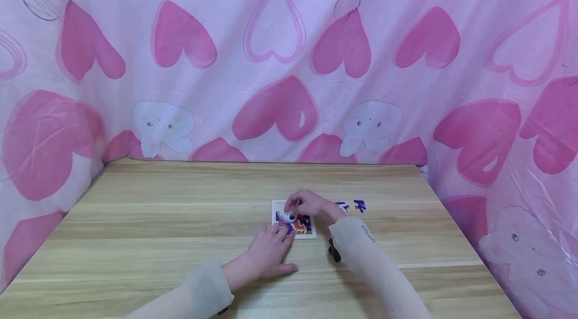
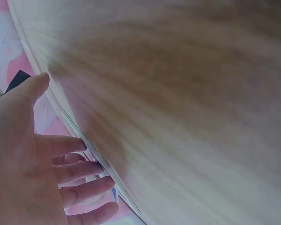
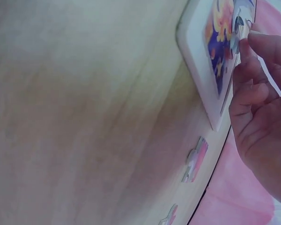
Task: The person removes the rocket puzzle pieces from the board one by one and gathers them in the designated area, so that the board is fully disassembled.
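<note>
A small jigsaw puzzle with a white frame (image 1: 308,236) lies on the wooden table, its picture purple and orange. Over its upper part my right hand (image 1: 309,203) pinches a puzzle piece (image 3: 236,29) between thumb and fingers. That piece looks slightly raised and tilted against the picture, partly hidden by the fingers. My left hand (image 1: 270,251) rests with extended fingers on the puzzle's lower left edge, the thumb spread out over the table. In the left wrist view, the fingers (image 2: 86,190) reach the edge of the frame.
Two loose puzzle pieces lie right of the frame: a purple one (image 1: 359,205) and a white and purple one (image 1: 343,206) partly behind the right wrist. A pink curtain with hearts (image 1: 275,108) hangs along the table's back edge and sides.
</note>
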`<action>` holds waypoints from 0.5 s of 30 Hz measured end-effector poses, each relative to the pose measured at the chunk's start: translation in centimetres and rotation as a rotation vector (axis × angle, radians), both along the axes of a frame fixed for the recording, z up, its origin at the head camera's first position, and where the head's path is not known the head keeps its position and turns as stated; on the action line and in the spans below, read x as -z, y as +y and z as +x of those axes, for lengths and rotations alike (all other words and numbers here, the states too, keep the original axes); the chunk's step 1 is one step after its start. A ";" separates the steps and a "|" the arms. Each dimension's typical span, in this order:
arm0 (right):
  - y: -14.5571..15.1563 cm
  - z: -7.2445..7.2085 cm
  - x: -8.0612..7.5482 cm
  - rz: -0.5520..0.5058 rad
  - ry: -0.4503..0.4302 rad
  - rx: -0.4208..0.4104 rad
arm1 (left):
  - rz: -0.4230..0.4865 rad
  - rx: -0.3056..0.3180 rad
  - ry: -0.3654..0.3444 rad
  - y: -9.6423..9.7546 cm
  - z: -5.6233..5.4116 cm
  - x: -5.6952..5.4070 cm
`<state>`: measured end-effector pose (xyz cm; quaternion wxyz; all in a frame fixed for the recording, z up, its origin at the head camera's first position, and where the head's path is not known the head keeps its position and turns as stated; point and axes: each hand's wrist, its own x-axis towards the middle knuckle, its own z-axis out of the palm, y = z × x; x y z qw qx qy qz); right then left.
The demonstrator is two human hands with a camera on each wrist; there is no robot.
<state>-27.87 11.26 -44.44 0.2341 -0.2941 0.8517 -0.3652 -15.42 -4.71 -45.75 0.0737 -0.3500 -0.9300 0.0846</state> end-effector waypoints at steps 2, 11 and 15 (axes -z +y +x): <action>0.0 -0.1 0.2 -0.001 0.009 -0.021 | 0.000 0.003 0.003 0.0 0.0 0.0; -0.2 0.0 0.4 -0.012 -0.049 0.034 | 0.004 0.009 0.004 -0.1 0.2 -0.3; -0.2 0.0 0.4 -0.032 -0.080 0.050 | 0.007 0.008 -0.002 -0.1 0.2 -0.3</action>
